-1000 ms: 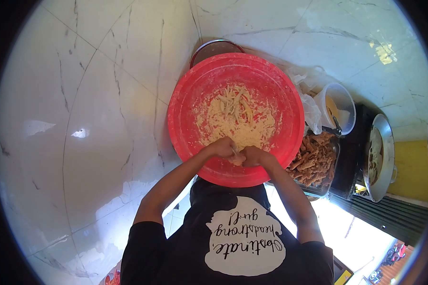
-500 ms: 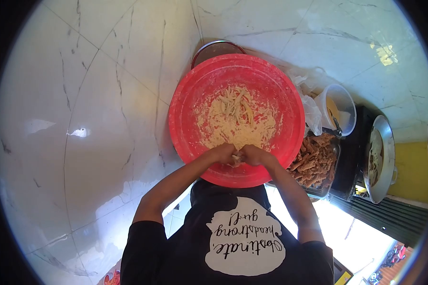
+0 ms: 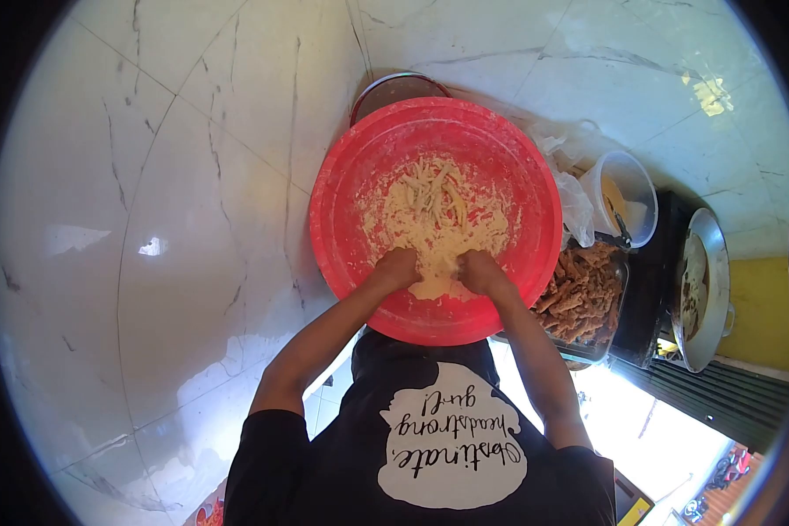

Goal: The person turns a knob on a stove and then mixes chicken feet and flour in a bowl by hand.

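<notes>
Left hand (image 3: 398,268) and right hand (image 3: 479,271) are showing curled fingers, any hold unclear; powdery strips (image 3: 436,195) are lying ahead, between them.

Kitchen corner, marbled tiles (image 3: 210,193), floury red basin (image 3: 346,184), wide metal pan (image 3: 715,280), browned food (image 3: 580,294)

My head camera is looking steeply down from above onto the wide round red plastic basin (image 3: 351,167), facing forward.

Pale, powder-dusted strips (image 3: 434,191) lie in a loose heap toward 12 o'clock inside a round red basin (image 3: 337,219). Cream-coloured powder (image 3: 443,250) spreads toward 6 o'clock.
</notes>
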`<state>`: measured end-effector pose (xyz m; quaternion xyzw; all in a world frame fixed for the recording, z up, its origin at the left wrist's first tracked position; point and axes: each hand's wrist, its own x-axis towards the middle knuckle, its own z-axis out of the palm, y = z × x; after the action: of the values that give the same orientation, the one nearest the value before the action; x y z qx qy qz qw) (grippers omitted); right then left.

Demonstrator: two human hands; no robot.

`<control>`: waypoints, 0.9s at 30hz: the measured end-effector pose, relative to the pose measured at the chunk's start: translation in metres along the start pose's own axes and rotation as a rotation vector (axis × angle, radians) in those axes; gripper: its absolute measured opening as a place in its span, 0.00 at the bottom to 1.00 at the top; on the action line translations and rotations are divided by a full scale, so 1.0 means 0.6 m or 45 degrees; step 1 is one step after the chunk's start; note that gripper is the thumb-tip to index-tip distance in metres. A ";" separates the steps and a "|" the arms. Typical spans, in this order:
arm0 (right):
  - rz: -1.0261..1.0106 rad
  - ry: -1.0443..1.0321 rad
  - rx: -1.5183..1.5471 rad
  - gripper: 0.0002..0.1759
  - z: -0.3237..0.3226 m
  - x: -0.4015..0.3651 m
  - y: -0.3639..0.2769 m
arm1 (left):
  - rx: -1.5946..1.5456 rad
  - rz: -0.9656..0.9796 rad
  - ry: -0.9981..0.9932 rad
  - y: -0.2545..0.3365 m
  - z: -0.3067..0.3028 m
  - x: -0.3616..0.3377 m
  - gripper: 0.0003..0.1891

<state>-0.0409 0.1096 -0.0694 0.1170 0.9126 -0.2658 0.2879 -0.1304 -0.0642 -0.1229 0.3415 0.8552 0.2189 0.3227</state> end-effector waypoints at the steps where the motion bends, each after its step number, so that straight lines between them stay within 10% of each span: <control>1: 0.044 0.141 -0.018 0.12 0.000 -0.001 -0.002 | 0.064 -0.027 -0.072 0.003 -0.002 -0.002 0.16; 9: -0.041 0.238 -0.211 0.10 0.049 0.019 0.000 | -0.537 0.228 -0.653 0.011 0.029 0.022 0.11; 12: -0.094 0.105 -0.183 0.09 0.044 0.010 -0.011 | -0.448 -0.022 -0.219 0.021 0.002 0.015 0.14; 15: -0.178 0.004 -0.140 0.10 0.050 0.012 -0.013 | -0.263 0.440 0.264 0.010 0.005 0.005 0.15; 17: -0.186 -0.052 -0.141 0.10 0.050 0.017 -0.013 | -0.173 0.417 -0.377 0.013 0.001 0.001 0.18; 27: -0.118 -0.420 0.050 0.18 0.007 -0.005 -0.023 | -0.050 0.474 -0.571 0.030 0.013 -0.009 0.14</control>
<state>-0.0418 0.0955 -0.0650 0.0351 0.8519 -0.3123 0.4190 -0.1140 -0.0549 -0.1158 0.5262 0.6807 0.2099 0.4644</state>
